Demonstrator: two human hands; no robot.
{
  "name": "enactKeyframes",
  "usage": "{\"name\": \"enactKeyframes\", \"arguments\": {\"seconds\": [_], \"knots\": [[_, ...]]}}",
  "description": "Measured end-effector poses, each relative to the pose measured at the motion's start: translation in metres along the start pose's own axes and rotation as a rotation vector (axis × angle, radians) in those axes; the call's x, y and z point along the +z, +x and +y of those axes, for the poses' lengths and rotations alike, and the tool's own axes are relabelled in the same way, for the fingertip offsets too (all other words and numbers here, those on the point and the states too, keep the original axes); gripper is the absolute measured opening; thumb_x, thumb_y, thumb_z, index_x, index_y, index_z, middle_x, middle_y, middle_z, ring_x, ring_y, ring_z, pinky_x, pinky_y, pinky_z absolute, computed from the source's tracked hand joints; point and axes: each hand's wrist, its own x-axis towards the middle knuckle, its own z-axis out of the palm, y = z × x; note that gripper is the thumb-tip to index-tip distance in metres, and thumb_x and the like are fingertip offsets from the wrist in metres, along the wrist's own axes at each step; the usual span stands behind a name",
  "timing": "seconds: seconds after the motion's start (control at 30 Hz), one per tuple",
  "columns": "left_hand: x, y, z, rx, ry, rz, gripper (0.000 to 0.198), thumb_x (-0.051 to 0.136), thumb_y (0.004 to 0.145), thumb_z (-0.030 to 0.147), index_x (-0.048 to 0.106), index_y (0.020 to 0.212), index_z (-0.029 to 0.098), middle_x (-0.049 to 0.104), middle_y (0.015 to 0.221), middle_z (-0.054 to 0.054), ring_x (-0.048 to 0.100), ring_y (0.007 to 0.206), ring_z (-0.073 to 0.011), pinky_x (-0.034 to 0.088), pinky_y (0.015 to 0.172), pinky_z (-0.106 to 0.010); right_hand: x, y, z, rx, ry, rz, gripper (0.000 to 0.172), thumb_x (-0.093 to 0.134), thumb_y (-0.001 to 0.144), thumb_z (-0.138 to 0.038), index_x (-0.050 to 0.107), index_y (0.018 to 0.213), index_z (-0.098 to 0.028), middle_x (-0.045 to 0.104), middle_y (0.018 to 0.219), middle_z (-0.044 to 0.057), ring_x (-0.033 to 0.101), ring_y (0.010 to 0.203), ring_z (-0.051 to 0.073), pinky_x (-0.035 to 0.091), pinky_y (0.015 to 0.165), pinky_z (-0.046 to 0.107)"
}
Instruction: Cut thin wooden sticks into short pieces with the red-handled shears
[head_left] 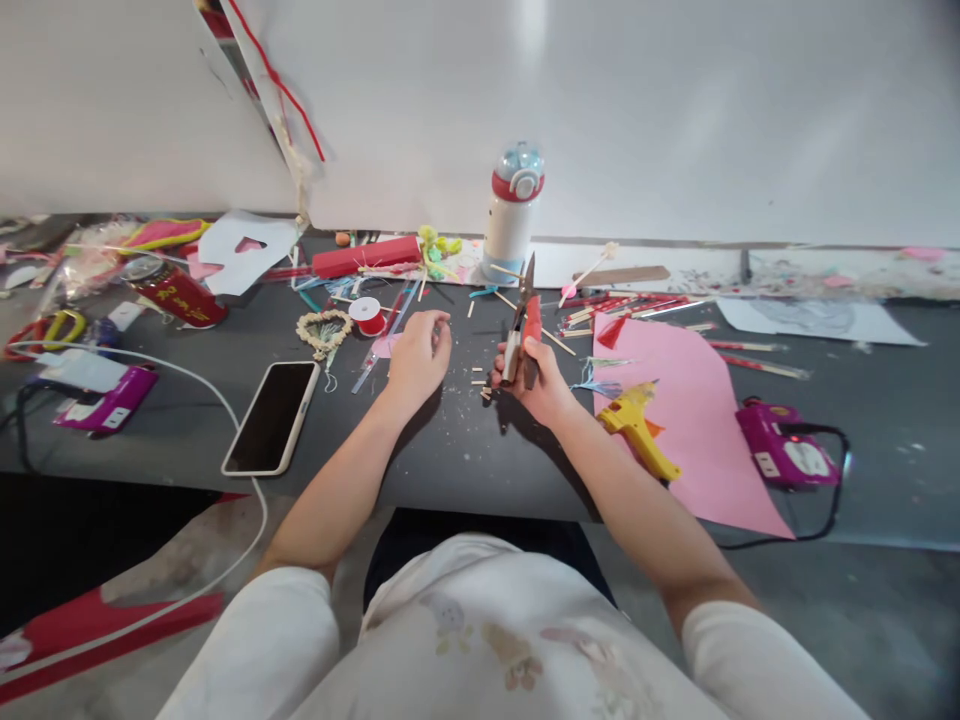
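My right hand is wrapped round the handles of a pair of pliers with red on the grip, its dark pointed jaws aimed up and away from me. Across from it, my left hand hovers near the tabletop with the fingers curled in; whatever they may pinch is hidden. Short cut stick pieces lie on the dark table between the hands. Longer thin sticks lie just beyond the pliers. Left of my left hand are a clear ruler, a red thread spool and a heart-shaped ring of beige pieces.
A white bottle stands at the back. On the right, a yellow glue gun lies on pink paper near a purple power strip. A phone, a tipped red can and a white cable occupy the left.
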Motion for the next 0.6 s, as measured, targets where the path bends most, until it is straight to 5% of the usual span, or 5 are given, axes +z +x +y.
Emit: {"name": "enactKeyframes", "arguments": {"seconds": [0.17, 0.6], "knots": [[0.0017, 0.0003, -0.0027, 0.017, 0.031, -0.067, 0.017, 0.052, 0.09, 0.019, 0.062, 0.104, 0.018, 0.067, 0.103, -0.008, 0.062, 0.076, -0.015, 0.052, 0.078, -0.032, 0.0018, -0.0006, -0.0025, 0.069, 0.194, 0.083, 0.054, 0.073, 0.06, -0.066, 0.057, 0.088, -0.023, 0.057, 0.071, -0.002, 0.058, 0.062, 0.014, 0.052, 0.068, 0.033], [0.0079, -0.0027, -0.0028, 0.064, 0.06, -0.216, 0.02, 0.048, 0.091, 0.017, 0.063, 0.103, 0.018, 0.065, 0.107, -0.009, 0.063, 0.088, -0.0186, 0.053, 0.083, -0.035, 0.0023, -0.0014, 0.0012, -0.009, 0.045, 0.034, 0.052, 0.062, 0.068, -0.07, 0.055, 0.091, -0.025, 0.057, 0.073, -0.001, 0.059, 0.064, 0.016, 0.053, 0.069, 0.036]]}}
